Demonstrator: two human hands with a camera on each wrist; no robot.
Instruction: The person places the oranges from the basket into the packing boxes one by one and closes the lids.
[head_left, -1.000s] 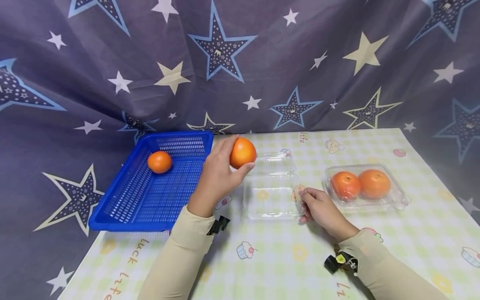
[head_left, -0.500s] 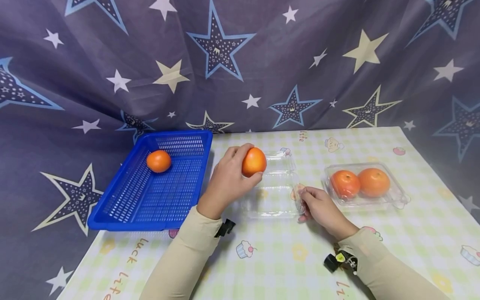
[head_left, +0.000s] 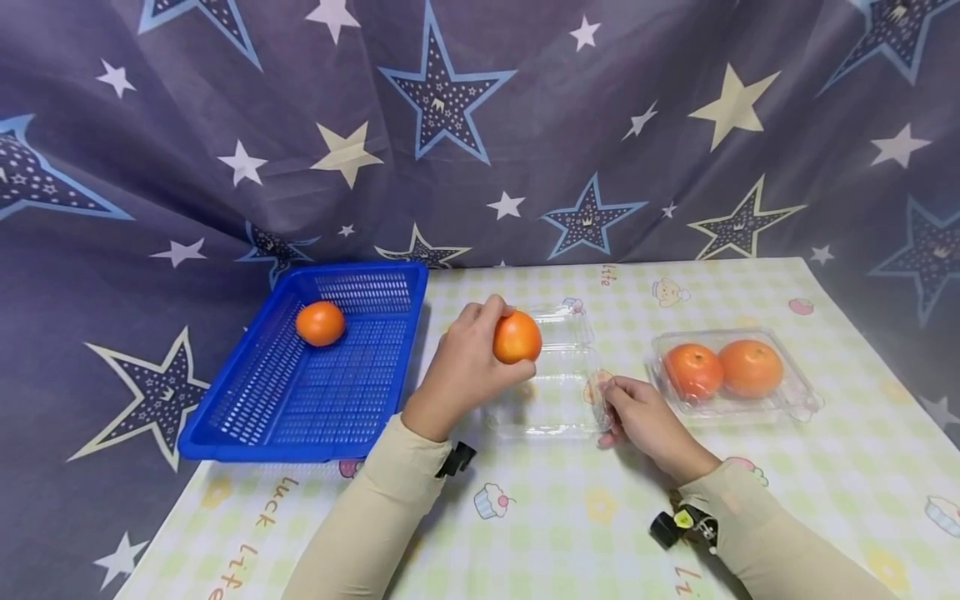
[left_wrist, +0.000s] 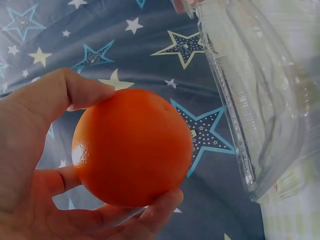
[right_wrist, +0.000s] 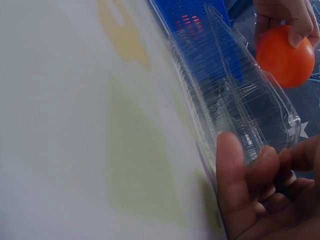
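The orange [head_left: 517, 337] sits in the left hand [head_left: 468, 367], thumb over its top and fingers curled beneath, as the left wrist view shows plainly [left_wrist: 132, 147]. Over the last second it has travelled from up near the blue basket's corner, rightward and down, and now hangs just above the left part of the open clear box [head_left: 551, 392]. Judging by that drop, the fruit is about to be set into the empty tray, though it is not yet resting in it.

The right hand [head_left: 641, 414] has not shifted: its fingertips [right_wrist: 235, 165] pinch the right edge of the clear box, holding it steady on the tabletop [head_left: 570, 517].

At 9 o'clock from the box stands the blue basket [head_left: 247, 408], one more orange [head_left: 320, 323] lying in its far part, unmoved. At 3 o'clock is a second clear box [head_left: 802, 392] holding two oranges [head_left: 723, 369] side by side. A star-printed curtain [head_left: 480, 125] hangs behind.
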